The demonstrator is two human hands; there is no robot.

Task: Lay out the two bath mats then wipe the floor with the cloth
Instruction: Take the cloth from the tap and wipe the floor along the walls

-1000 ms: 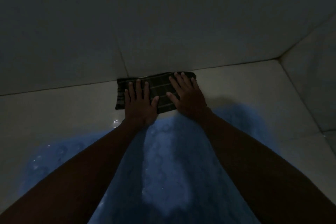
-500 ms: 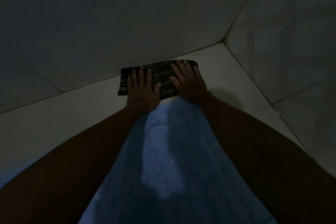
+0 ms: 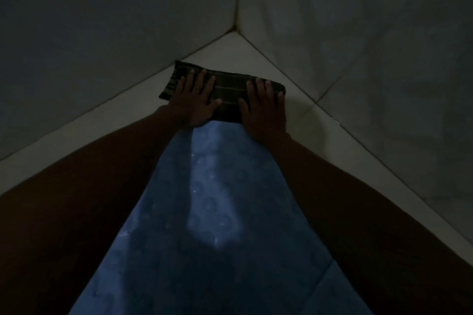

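1. Since the earlier frames the cloth point(image 3: 225, 94) has travelled along the base of the wall toward the room's corner; a second ago it lay at mid-wall, and now its right end sits close to where the two walls meet.
2. The cloth is a dark, striped, folded rectangle lying flat on the pale tiled floor point(image 3: 76, 135), its far left corner touching the left wall point(image 3: 102, 33).
3. The left hand point(image 3: 193, 103) presses on the cloth's left part, fingers spread flat and pointing toward the wall, palm down, gripping nothing.
4. The right hand point(image 3: 263, 107) lies on the cloth's right end in the same way: fingers extended and slightly fanned, flat on the fabric, not curled round it.
5. A bare strip of cloth shows between the two hands.
6. Just behind the cloth's near edge a blue bath mat point(image 3: 217, 212) with a faint circular pattern runs back between the forearms.
7. The right wall point(image 3: 358, 33) stands just beyond the cloth's right end.
8. The light is dim, so finer detail is lost.
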